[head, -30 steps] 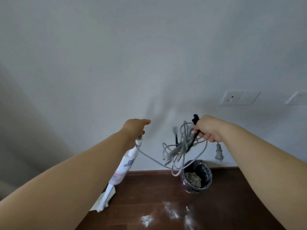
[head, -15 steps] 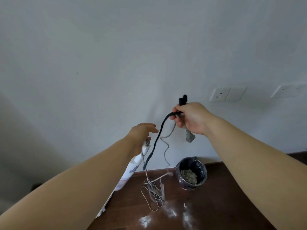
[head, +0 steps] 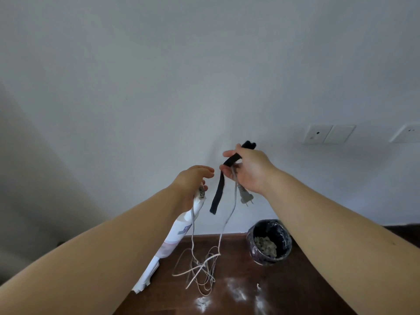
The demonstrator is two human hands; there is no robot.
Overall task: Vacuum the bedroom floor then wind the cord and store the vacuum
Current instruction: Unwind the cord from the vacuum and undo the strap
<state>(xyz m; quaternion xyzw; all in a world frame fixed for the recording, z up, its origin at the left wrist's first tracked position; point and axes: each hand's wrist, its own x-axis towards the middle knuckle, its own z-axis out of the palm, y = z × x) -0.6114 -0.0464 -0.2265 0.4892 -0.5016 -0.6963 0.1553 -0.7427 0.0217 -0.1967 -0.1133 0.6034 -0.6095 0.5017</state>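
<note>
- Near the centre of the frame, our right hand [head: 250, 170] pinches a black strap [head: 220, 189] and the grey cord [head: 229, 214] together, fingers curled round both. The strap hangs loose below the hand and the plug [head: 246, 197] dangles just under the palm. We judge the plug end is kept up here so winding can start from a known end.
- Left of centre, our left hand [head: 193, 183] grips the top of the white vacuum [head: 172, 237], fingers wrapped on the handle. The vacuum leans from the hand down to the lower left, its foot on the floor [head: 306, 280]. Holding it this way seems meant to keep it steady while the other hand sorts the cord.
- Our two hands are near each other but not touching.
- Lower centre, most of the cord lies in a loose tangle on the dark wood floor, with one strand rising to each hand. It is not wound, so that step looks barely begun.
- Right of the tangle stands a small lined bin [head: 269, 243] with grey fluff inside, close to the wall.
- White powdery patches [head: 236, 294] show on the floor at the bottom edge, so we doubt the vacuuming is fully done.
- At the right, wall sockets [head: 328, 134] sit apart from the plug, which is unplugged.
</note>
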